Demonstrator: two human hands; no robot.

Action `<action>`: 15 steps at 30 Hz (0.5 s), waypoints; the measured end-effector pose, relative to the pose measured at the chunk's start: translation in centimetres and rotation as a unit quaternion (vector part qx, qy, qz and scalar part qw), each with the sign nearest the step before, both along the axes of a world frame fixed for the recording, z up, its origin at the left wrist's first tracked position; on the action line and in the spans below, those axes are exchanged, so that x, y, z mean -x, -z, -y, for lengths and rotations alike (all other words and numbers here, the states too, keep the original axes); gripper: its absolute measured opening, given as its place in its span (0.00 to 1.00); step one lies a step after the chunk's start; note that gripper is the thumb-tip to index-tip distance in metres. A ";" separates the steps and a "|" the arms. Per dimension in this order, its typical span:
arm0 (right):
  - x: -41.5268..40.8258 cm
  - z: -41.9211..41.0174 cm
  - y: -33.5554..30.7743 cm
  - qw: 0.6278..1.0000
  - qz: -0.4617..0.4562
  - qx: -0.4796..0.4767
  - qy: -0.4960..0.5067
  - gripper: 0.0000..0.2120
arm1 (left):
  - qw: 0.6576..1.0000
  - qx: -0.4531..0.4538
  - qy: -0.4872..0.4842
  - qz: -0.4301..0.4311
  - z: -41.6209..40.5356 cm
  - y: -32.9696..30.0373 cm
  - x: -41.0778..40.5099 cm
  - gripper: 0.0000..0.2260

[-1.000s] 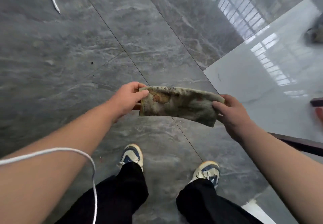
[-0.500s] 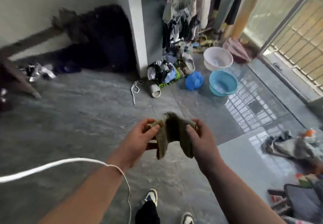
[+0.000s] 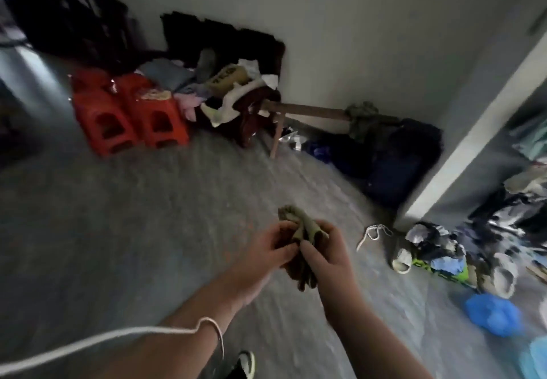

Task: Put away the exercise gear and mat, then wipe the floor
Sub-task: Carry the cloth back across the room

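Rag [image 3: 302,232] (olive, grubby) bunched between left hand [image 3: 268,255] and right hand [image 3: 327,255].

The rag [image 3: 302,248] is soft, limp cloth, olive-drab and matt, bunched into folds. Underfoot the grey floor [image 3: 148,230] looks like smooth stone tile with a dull sheen. The two red stools [image 3: 130,118] are glossy moulded plastic, and the white cord [image 3: 118,340] is a matt woven string.
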State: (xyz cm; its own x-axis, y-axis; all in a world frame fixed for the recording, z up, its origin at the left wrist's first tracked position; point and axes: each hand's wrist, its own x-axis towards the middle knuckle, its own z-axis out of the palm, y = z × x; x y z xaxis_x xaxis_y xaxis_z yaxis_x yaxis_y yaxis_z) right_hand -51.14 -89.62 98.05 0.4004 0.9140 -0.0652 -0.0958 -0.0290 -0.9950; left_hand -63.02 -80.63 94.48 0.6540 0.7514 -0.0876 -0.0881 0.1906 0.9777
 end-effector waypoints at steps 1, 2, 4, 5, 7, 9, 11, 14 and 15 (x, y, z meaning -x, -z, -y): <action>2.0 -1.0 -0.2 0.999 0.008 0.003 -0.034 0.17 | 1.000 0.010 -0.029 0.003 -0.1 -0.3 2.7 0.16; 3.9 -2.0 -0.3 0.998 0.019 0.004 -0.063 0.18 | 0.999 0.017 -0.051 0.008 -0.3 -0.7 5.3 0.16; 7.9 -3.9 -0.5 0.992 0.053 0.003 -0.114 0.20 | 0.995 0.026 -0.095 0.018 -0.3 -1.9 10.5 0.18; 10.1 -4.9 -0.7 0.988 0.074 0.002 -0.137 0.21 | 0.992 0.036 -0.119 0.024 -0.4 -2.7 13.2 0.18; 14.5 -7.1 -1.1 0.980 0.110 -0.006 -0.168 0.20 | 0.987 0.044 -0.155 0.027 -0.5 -4.2 18.5 0.18; 19.4 -9.6 -1.5 0.972 0.137 -0.022 -0.191 0.20 | 0.977 0.050 -0.207 0.008 -0.9 -4.7 24.1 0.15; 25.2 -12.0 -1.8 0.958 0.176 -0.044 -0.222 0.20 | 0.953 0.077 -0.293 -0.010 -1.3 -4.2 30.3 0.11; 35.3 -14.7 -1.9 0.925 0.231 -0.088 -0.289 0.20 | 0.892 0.164 -0.421 0.003 -1.6 -3.2 40.3 0.08; 38.8 -15.3 -1.7 0.908 0.252 -0.111 -0.317 0.21 | 0.871 0.204 -0.445 0.032 -1.9 -2.7 43.8 0.11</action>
State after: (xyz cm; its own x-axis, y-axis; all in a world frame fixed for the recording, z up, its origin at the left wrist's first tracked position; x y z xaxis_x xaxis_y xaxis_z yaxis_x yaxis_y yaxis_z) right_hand -89.98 -74.35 99.80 -0.2829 0.9395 0.1932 0.3391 0.2864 -0.8961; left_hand -106.81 -78.68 97.16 -0.1593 0.8780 -0.4514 -0.4301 0.3498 0.8322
